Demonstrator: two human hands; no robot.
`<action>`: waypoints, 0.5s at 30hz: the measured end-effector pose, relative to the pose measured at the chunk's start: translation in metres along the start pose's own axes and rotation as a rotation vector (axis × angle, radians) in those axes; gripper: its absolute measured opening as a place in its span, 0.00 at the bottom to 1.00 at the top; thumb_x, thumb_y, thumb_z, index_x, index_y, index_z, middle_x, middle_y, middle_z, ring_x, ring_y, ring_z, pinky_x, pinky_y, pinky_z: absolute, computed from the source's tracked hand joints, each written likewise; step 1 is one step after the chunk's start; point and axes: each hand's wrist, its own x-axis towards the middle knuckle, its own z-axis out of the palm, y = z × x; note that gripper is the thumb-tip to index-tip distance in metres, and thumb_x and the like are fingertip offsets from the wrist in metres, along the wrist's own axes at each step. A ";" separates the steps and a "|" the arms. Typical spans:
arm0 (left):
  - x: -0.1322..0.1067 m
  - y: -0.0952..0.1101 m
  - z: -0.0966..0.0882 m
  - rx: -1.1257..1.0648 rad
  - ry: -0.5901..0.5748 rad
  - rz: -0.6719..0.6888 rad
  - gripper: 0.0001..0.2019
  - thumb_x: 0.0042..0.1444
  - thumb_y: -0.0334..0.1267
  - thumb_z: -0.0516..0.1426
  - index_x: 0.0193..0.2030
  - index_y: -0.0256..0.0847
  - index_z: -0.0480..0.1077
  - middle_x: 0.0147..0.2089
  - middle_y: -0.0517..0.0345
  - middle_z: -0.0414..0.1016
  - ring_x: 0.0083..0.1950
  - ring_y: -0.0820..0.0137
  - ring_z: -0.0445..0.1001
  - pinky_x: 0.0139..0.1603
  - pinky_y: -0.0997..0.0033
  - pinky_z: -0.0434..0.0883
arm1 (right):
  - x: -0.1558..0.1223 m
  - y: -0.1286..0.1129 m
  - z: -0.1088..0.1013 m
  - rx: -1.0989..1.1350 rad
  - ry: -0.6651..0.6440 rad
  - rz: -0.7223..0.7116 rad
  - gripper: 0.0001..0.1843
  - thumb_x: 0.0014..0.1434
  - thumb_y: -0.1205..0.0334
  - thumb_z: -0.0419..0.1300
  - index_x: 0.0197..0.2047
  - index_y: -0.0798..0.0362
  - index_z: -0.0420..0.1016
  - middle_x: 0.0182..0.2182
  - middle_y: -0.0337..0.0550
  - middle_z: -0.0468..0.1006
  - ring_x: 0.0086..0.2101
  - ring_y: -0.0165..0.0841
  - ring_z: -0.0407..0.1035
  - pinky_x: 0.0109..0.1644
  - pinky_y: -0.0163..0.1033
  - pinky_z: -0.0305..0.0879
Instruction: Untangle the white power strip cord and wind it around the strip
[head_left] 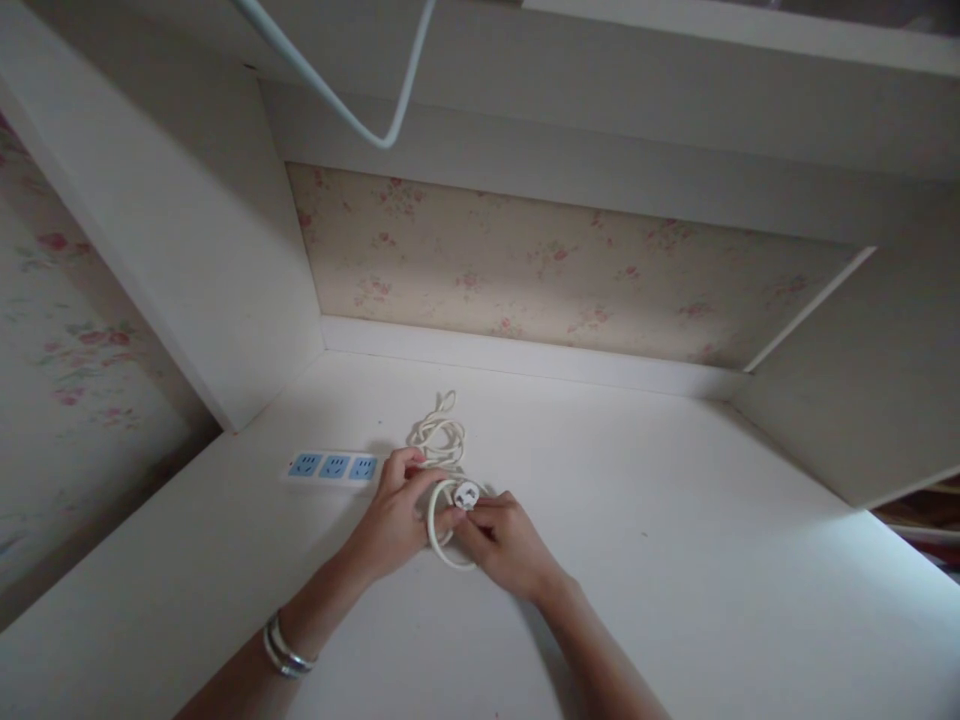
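A white power strip (332,467) with blue sockets lies on the white desk (675,560). Its white cord (439,437) runs in loose loops toward me. My left hand (394,520), with bracelets on the wrist, has its fingers closed round a coil of that cord. My right hand (506,545) pinches the cord just below the round white plug (466,494), which sits between the two hands. Both hands rest low over the desk and nearly touch each other.
White shelf walls stand at the left (187,250) and right (862,380), with floral wallpaper (540,265) behind. A pale cable (375,135) hangs from above. Bare desk surface spreads right of my hands.
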 end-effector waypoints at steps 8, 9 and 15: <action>0.002 0.011 -0.007 0.049 -0.109 0.033 0.08 0.52 0.36 0.59 0.41 0.43 0.72 0.49 0.52 0.66 0.53 0.62 0.66 0.57 0.61 0.64 | -0.004 0.007 -0.022 0.421 0.306 0.228 0.21 0.58 0.47 0.58 0.21 0.54 0.70 0.20 0.35 0.65 0.25 0.28 0.59 0.33 0.34 0.54; 0.003 0.013 -0.009 0.016 -0.121 0.037 0.07 0.53 0.37 0.59 0.39 0.42 0.73 0.48 0.52 0.67 0.52 0.63 0.67 0.57 0.63 0.64 | -0.004 0.010 -0.023 0.457 0.381 0.244 0.20 0.57 0.45 0.58 0.24 0.53 0.70 0.21 0.34 0.65 0.25 0.28 0.58 0.32 0.34 0.54; 0.006 0.015 -0.019 -0.296 -0.144 -0.037 0.08 0.58 0.40 0.56 0.34 0.40 0.74 0.39 0.53 0.71 0.44 0.66 0.71 0.47 0.68 0.68 | 0.005 0.030 -0.017 0.632 0.621 0.457 0.22 0.59 0.39 0.53 0.33 0.51 0.68 0.23 0.34 0.64 0.25 0.28 0.59 0.30 0.32 0.57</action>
